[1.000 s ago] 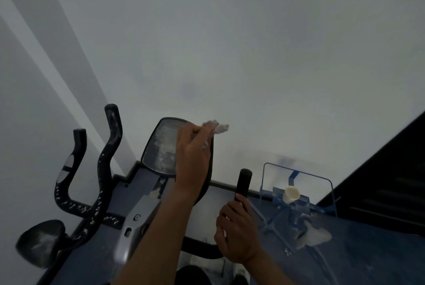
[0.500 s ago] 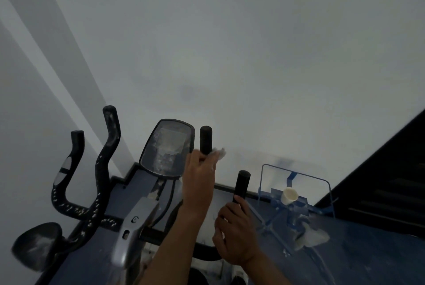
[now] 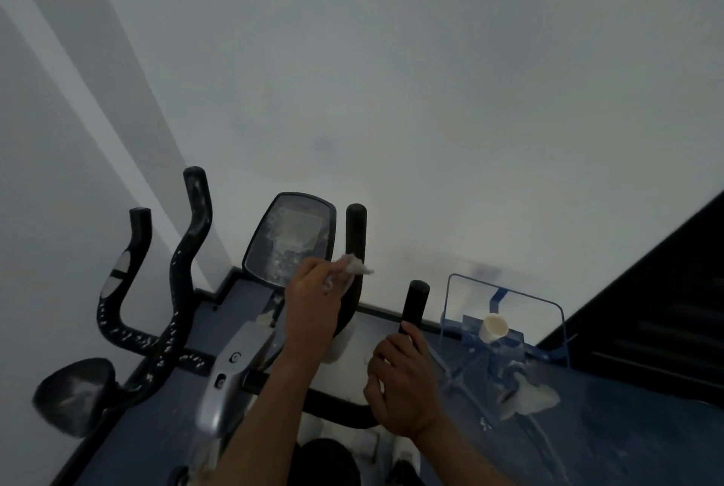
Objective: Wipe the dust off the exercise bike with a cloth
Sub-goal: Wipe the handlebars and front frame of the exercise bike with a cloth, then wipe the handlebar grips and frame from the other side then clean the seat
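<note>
Cloth looks limp and light, bunched in the left hand mid-frame; right hand clutches a stiff handlebar.

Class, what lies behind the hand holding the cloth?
Behind the left hand with the cloth rises a black handlebar; the hand covers its lower stretch and the console's corner.

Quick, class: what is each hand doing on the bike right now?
Left hand: grips the cloth against the left handlebar.
Right hand: curled round the right handlebar.
</note>
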Demonstrator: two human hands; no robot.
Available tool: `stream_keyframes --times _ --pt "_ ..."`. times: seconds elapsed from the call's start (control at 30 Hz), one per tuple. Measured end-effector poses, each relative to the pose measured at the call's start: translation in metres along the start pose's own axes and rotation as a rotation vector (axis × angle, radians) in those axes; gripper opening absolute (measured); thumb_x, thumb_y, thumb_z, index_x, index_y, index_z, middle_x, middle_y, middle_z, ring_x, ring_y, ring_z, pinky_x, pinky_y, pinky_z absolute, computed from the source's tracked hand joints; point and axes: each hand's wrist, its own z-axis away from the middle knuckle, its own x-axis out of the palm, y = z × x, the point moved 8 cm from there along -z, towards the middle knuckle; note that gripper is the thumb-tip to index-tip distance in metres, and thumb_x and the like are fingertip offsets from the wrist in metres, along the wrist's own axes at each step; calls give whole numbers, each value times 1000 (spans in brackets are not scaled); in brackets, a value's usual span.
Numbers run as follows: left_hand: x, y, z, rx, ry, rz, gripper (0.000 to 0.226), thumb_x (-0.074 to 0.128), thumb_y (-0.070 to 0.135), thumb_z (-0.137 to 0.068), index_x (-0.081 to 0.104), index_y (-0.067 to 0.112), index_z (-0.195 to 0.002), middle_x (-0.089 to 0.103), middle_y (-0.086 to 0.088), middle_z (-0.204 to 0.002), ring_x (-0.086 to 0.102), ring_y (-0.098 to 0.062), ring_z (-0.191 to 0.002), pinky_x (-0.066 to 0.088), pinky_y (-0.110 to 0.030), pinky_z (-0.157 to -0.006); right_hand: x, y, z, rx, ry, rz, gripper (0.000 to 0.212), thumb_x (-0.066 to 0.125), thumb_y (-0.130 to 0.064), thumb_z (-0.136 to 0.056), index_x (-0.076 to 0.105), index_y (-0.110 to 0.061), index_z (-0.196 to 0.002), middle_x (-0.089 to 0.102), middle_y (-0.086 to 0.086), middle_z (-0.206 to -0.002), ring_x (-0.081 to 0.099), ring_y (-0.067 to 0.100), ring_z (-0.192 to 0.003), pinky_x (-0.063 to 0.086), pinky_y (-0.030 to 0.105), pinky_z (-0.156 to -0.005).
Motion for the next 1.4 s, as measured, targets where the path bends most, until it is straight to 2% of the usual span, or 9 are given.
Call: stream_keyframes --times 0.23,0.37,0.57,0.7,0.9,1.03,1.2,1.33,1.4 --pt "-6 -31 24 -263 -228 22 24 65 47 -90 72 25 -95 64 19 -83 60 12 -83 42 -10 -72 -2 -3 -2 -15 13 25 14 59 -18 -77 58 -15 -63 55 -1 -73 54 21 -77 34 45 -111" --pt "-40 -46 52 -262 -275 8 11 75 19 -90 73 30 -93 67 24 -81 60 14 -89 41 -1 -74 -2 -4 -1 -23 2 31 14 59 -19 -78 60 -15 -64 56 -1 -74 54 22 -78 35 47 -111" --pt "-79 -37 55 -313 -147 135 15 73 21 -93 69 31 -103 70 17 -94 63 3 -90 48 -19 -78 -1 -7 -2 -10 -48 64 15 60 -20 -83 64 -17 -69 60 -3 -76 57 21 -81 32 46 -114" --pt "-104 -3 42 -281 -84 258 27 74 18 -92 64 42 -96 69 24 -87 64 3 -84 52 -17 -76 -6 -14 -8 67 -112 -12 13 60 -29 -91 70 -21 -94 63 -5 -96 61 17 -95 27 42 -119" --pt "-132 50 34 -192 -126 381 25 74 14 -91 70 36 -101 74 17 -94 70 -4 -90 55 -19 -80 -63 -59 -56 239 -19 -530 62 62 -49 -91 42 -23 -143 46 -7 -141 47 17 -133 40 36 -112" --pt "-149 78 44 -177 -139 438 22 72 14 -92 71 19 -114 75 6 -103 71 -13 -99 58 -27 -86 -88 -90 -83 228 -218 -710 73 70 -56 -82 44 -28 -144 47 -22 -144 43 0 -137 33 13 -112" --pt "-166 89 83 -282 -19 455 22 69 10 -94 70 15 -115 74 1 -105 71 -18 -102 58 -34 -88 -90 -109 -85 106 -474 -815 15 77 -24 -89 68 -22 -100 70 -12 -102 66 8 -98 50 23 -86" --pt "-170 101 136 -400 97 473 22 67 7 -94 69 14 -115 74 -1 -107 71 -20 -104 59 -35 -87 -73 -129 -57 74 -785 -985 74 81 -47 -81 45 -31 -144 61 -15 -135 55 5 -128 49 24 -102" --pt "-172 108 166 -460 171 509 24 68 10 -92 69 12 -115 75 -4 -107 71 -22 -102 59 -33 -84 -67 -144 -34 35 -958 -1011 66 81 -43 -81 52 -30 -139 65 -16 -129 59 6 -124 51 22 -99"
